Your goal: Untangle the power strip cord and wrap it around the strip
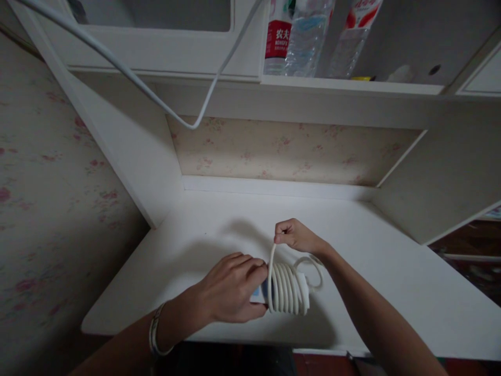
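Note:
Over the white desk, my left hand [235,287] grips the left end of what looks like a white power strip [258,295] with blue areas on it. Most of that end is covered by my fingers. A thick off-white cord [287,292] is wrapped around the strip in several side-by-side turns. My right hand [295,235], above the strip, is closed in a pinch on the cord, which runs taut from it down to the leftmost turn. At the strip's right end, a loose loop of cord sticks out.
The white desk [156,292] has a raised strip along its back and cabinet panels on both sides. Plastic bottles [307,42] stand on the shelf above. A white cable [191,126] hangs in a V at upper left. Floral wallpaper [50,209] covers the left wall.

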{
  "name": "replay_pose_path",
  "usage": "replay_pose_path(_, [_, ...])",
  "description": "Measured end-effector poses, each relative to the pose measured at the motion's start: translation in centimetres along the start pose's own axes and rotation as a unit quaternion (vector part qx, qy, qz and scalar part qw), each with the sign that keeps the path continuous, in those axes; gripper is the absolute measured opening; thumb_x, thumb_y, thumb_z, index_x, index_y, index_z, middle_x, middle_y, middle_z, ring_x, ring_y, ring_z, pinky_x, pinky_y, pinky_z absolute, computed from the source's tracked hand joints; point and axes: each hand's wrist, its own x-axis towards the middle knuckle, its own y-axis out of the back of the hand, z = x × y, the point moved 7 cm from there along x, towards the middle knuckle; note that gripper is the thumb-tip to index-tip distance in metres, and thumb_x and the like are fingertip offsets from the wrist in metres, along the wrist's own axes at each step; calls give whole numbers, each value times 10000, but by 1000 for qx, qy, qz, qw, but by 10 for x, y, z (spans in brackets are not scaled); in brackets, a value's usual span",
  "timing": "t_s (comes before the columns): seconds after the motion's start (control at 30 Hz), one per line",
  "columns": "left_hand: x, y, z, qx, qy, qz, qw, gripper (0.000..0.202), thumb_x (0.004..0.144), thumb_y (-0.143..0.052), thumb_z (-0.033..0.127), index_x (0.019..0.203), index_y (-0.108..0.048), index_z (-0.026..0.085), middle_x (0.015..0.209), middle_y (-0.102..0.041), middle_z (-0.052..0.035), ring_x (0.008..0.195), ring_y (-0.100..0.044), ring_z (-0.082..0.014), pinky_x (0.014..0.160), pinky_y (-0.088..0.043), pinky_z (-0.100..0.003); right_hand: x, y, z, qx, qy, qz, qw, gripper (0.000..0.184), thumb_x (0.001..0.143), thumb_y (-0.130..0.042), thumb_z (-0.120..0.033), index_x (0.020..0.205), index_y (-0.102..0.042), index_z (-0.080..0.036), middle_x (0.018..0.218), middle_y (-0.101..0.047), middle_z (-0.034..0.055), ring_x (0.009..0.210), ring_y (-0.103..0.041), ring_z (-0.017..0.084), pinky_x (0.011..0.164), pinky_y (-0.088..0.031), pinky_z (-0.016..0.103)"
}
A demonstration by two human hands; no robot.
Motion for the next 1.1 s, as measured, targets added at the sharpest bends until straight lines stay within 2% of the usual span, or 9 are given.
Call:
replay_pose_path(0.13, [3, 5, -1, -92, 72, -26, 993, 361, 689, -615, 331, 993, -493, 178, 929, -633, -55, 832, -600, -222, 770, -463, -346, 1, 4, -5, 12, 15, 45, 999, 440, 689, -684, -538, 568, -520, -148, 516, -327, -71, 516, -264, 71, 491, -193, 224])
replay_pose_path(0.23, [1, 4, -7, -179, 139, -49, 973, 478, 665, -654, 309, 1088, -469, 185, 996, -632, -55, 855, -605, -206, 746, -469, -306, -2, 10, -12, 22, 33, 98, 994, 444, 691, -677, -550, 576, -531, -147, 515, -337, -66, 520, -269, 74, 496, -196, 225])
replay_pose_path(0.37, [0, -7, -16, -262, 180, -74, 945, 517, 669, -707, 372, 1112, -495, 210, 1047, -639, -34, 863, -613, -179, 726, -470, -273, -7, 6, -16, 40, 24, 91, 995, 447, 681, -680, -567, 598, -538, -151, 521, -356, -62, 522, -280, 76, 493, -209, 221])
replay_pose_path(0.5, [0, -20, -26, -230, 196, -70, 951, 542, 655, -720, 413, 1115, -522, 206, 1030, -657, -50, 879, -622, -216, 744, -463, -304, -11, 8, -27, 15, 32, 77, 996, 475, 642, -709, -575, 564, -497, -157, 524, -333, -66, 522, -263, 70, 483, -208, 219])
replay_pose_path(0.63, [-2, -31, -32, -239, 224, -74, 942, 457, 694, -688, 419, 1069, -543, 202, 949, -671, -26, 781, -629, -190, 654, -446, -271, -13, 5, -50, -17, 48, 48, 998, 460, 629, -743, -533, 559, -486, -157, 542, -347, -66, 517, -277, 63, 474, -221, 212])
replay_pose_path(0.8, [0, -34, -26, -241, 199, -86, 946, 370, 730, -647, 368, 1048, -545, 210, 899, -669, -9, 767, -629, -178, 659, -447, -256, -11, -8, -75, -93, 83, 14, 992, 448, 627, -760, -508, 553, -500, -150, 534, -375, -62, 523, -308, 64, 465, -225, 203])
replay_pose_path(0.87, [0, -31, -23, -214, 180, -84, 956, 399, 716, -661, 372, 1060, -541, 209, 939, -665, -22, 821, -628, -196, 714, -459, -272, -7, -4, -73, -102, 84, 27, 991, 444, 630, -758, -511, 558, -518, -145, 532, -387, -59, 521, -309, 64, 465, -222, 207])
replay_pose_path(0.97, [-4, -25, -22, -167, 166, -72, 969, 499, 698, -686, 374, 1136, -511, 208, 1031, -651, -42, 913, -618, -224, 788, -465, -297, -1, 12, -57, -67, 50, 54, 995, 464, 622, -751, -535, 543, -512, -146, 517, -362, -64, 507, -294, 62, 459, -209, 214])
replay_pose_path(1.1, [-7, -15, -18, -106, 146, -74, 981, 498, 713, -678, 357, 1156, -500, 216, 1016, -648, -44, 907, -619, -236, 780, -473, -313, 4, 21, -36, -30, 31, 65, 997, 465, 611, -756, -530, 530, -507, -145, 512, -356, -66, 506, -290, 61, 467, -202, 219])
